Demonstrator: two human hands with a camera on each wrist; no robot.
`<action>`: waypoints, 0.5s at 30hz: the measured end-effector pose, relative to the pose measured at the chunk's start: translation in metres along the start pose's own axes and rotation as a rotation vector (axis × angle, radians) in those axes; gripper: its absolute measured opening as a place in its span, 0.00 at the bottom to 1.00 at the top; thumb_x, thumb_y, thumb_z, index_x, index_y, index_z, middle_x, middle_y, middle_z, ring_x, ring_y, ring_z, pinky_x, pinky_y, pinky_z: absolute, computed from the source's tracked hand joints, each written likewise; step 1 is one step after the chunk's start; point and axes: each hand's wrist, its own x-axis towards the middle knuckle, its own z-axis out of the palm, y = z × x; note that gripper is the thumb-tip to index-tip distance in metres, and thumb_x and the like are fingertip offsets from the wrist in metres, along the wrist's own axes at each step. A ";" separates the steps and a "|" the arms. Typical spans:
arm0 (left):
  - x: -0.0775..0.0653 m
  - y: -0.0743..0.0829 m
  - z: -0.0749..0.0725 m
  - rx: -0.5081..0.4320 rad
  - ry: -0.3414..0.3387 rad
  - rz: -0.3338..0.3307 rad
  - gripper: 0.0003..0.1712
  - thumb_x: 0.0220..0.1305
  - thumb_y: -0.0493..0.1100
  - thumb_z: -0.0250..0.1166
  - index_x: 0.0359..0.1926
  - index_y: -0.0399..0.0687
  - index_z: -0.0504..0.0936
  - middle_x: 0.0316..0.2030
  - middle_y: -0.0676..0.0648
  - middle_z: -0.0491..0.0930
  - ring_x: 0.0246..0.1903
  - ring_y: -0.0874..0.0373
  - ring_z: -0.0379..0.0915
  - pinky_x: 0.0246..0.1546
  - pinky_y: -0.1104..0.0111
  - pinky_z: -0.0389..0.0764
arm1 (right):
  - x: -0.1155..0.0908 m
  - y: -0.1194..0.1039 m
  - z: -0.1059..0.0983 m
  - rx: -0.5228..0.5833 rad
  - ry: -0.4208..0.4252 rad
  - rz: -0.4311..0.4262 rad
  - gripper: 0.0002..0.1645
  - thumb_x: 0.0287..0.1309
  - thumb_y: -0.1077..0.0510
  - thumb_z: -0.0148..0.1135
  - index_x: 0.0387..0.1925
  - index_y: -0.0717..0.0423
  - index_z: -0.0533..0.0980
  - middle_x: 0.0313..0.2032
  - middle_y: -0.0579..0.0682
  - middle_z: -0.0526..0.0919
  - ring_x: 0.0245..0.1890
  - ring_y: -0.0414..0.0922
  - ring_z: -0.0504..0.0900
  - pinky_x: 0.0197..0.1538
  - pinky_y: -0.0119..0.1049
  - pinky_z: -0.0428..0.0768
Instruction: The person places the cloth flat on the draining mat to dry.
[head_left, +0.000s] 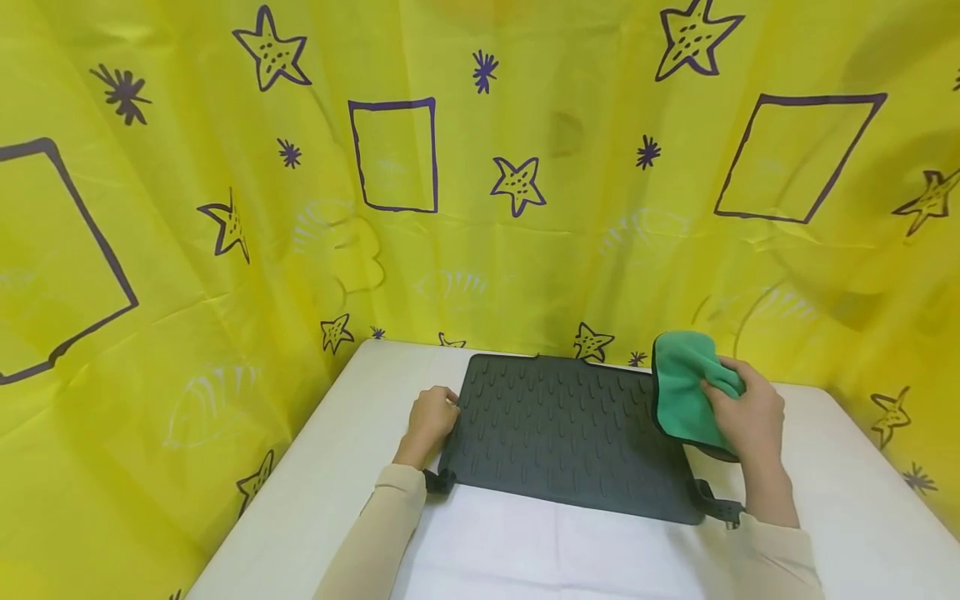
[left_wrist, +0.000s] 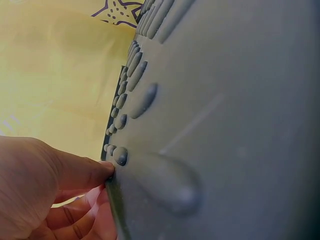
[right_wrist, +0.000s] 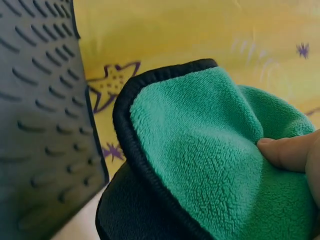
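A dark grey panel, studded with rows of raised oblong bumps, stands in the middle of the head view. At its left edge my left hand holds it. In the left wrist view the thumb presses on the rim of the bumpy face, with the other fingers behind the edge. My right hand grips a green microfiber cloth with black edging, bunched under the thumb. The cloth hangs by the panel's upper right corner and overlaps it in the head view. A dark underside of the cloth shows in the right wrist view.
The panel is over a white-covered table. A yellow curtain with purple stars and squares hangs close behind the table and along both sides. Black wrist mounts sit near the panel's lower corners.
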 end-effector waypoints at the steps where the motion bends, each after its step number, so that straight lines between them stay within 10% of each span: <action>1: 0.000 0.000 0.000 -0.003 -0.004 -0.002 0.08 0.62 0.37 0.68 0.42 0.40 0.88 0.41 0.40 0.89 0.37 0.44 0.85 0.41 0.52 0.84 | -0.001 -0.003 0.002 0.010 0.004 -0.013 0.27 0.65 0.61 0.64 0.65 0.61 0.75 0.59 0.70 0.79 0.55 0.70 0.77 0.53 0.61 0.71; 15: -0.001 0.001 0.000 0.002 0.009 -0.009 0.08 0.62 0.38 0.69 0.41 0.41 0.89 0.41 0.40 0.89 0.38 0.42 0.86 0.40 0.52 0.84 | -0.016 -0.033 0.054 0.174 -0.017 -0.204 0.26 0.61 0.67 0.68 0.61 0.64 0.77 0.58 0.68 0.81 0.57 0.67 0.79 0.58 0.61 0.74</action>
